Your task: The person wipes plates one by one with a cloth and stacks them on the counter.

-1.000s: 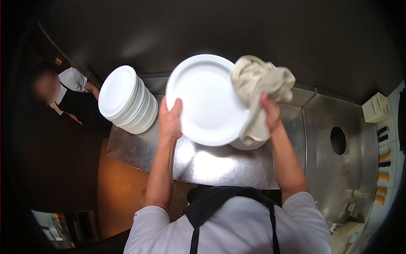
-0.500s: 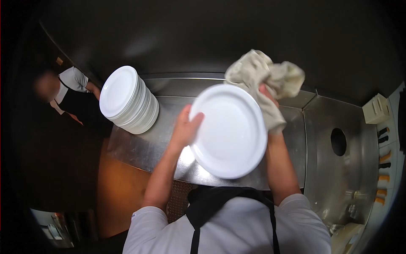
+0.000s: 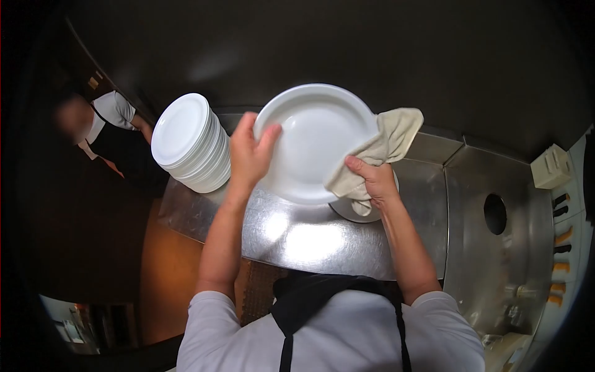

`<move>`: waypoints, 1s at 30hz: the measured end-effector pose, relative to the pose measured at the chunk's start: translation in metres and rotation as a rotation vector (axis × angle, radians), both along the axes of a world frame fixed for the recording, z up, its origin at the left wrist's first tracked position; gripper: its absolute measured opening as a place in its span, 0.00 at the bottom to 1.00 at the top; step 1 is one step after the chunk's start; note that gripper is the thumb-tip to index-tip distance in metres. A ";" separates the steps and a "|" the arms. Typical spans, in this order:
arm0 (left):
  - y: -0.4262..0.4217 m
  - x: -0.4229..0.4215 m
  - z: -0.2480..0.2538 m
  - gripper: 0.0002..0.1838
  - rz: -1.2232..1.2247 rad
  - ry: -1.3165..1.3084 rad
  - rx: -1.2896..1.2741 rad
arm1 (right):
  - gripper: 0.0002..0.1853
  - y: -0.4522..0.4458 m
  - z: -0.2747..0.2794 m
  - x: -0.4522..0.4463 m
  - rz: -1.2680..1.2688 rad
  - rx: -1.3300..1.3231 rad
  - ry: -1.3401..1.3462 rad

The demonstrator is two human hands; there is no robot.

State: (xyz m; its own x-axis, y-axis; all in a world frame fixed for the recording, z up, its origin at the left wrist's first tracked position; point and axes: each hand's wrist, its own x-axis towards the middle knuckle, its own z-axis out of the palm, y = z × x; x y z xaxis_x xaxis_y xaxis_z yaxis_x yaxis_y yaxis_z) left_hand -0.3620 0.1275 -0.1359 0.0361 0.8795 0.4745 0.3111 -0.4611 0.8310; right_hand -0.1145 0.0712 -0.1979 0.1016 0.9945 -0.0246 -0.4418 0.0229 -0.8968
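Observation:
A round white plate (image 3: 310, 149) is held up above the steel counter, its inner face turned toward me. My left hand (image 3: 251, 152) grips its left rim, thumb on the front. A beige cloth (image 3: 387, 139) is bunched in my right hand (image 3: 377, 183), which presses it over the plate's lower right rim with the thumb on top. Below that hand, the edge of another white round dish (image 3: 356, 216) shows on the counter, mostly hidden. To the left stands a tall, leaning stack of white plates (image 3: 195, 146).
The steel counter (image 3: 310, 242) runs across in front of me. At the right, a steel surface has a dark round hole (image 3: 495, 214). Knives with black and yellow handles (image 3: 561, 249) line the right wall, near a beige box (image 3: 550, 167). Another person (image 3: 118, 136) stands at the far left.
The plate has moved up and left and tilted back. My right hand has brought the cloth down from behind the plate onto its right rim. The dish beneath has come into view.

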 end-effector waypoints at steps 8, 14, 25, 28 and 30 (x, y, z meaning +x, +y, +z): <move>-0.024 0.057 -0.067 0.35 -0.155 -0.365 0.217 | 0.25 0.012 0.012 -0.034 -0.167 -0.022 0.392; -0.049 0.054 -0.052 0.20 0.028 -0.546 -0.060 | 0.24 0.009 -0.027 -0.037 0.000 -0.141 0.304; -0.062 -0.016 0.033 0.14 -0.407 0.471 -0.317 | 0.40 0.037 0.038 0.037 0.532 0.264 -1.160; -0.061 -0.004 0.031 0.13 -0.444 0.614 -0.356 | 0.40 0.039 0.053 0.004 0.546 0.464 -1.256; -0.059 -0.002 0.009 0.13 -0.464 0.632 -0.363 | 0.35 0.032 0.059 -0.018 0.364 0.630 -1.146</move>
